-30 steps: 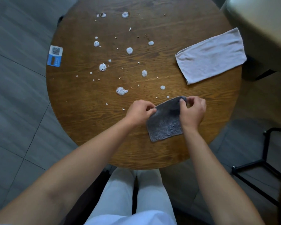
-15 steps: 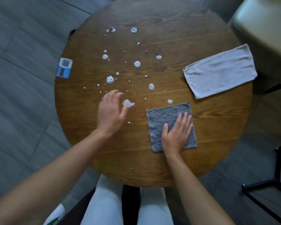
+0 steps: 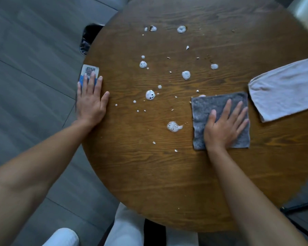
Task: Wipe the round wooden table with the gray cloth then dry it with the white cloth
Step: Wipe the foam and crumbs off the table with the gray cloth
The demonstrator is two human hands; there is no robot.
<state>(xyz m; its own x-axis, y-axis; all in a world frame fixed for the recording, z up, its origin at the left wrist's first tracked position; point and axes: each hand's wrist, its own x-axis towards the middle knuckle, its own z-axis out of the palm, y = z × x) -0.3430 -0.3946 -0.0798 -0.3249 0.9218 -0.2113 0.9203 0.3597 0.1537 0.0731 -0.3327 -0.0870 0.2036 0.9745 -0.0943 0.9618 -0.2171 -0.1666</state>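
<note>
Round wooden table (image 3: pixel 167 174) fills most of the view, and its nearest stretch, at 6 o'clock by the person's legs, is bare grain with only a crumb or two. Moving out, the right hand (image 3: pixel 224 125) lies flat on the gray cloth (image 3: pixel 204 107), fingers straight and slightly spread, palm pressing the fabric to the wood at about 3 o'clock from the table's middle. The cloth is spread open as a square. Level with it, at 9 o'clock, the left hand (image 3: pixel 91 102) rests flat on the table's rim, fingers straight and close together, the tips overlapping a small blue and white card (image 3: pixel 89 70) that sits at the edge.

By my reading the wiping has not really begun: foam blobs (image 3: pixel 150 95) and pale crumbs are scattered from the nearest blob, just left of the gray cloth at 9 o'clock of it, out to the far side at 12 o'clock. No wiped, streaked path shows. All of the cleaning and the whole drying step remain.

For room, the open run is leftward and away from the cloth, across the mess. To its right the white cloth (image 3: pixel 288 89) lies folded just beside it at 2 o'clock, apart by a narrow gap, so a sweep that way would likely snag it. Strokes toward 9 o'clock risk pushing foam off the rim or onto the card.
</note>
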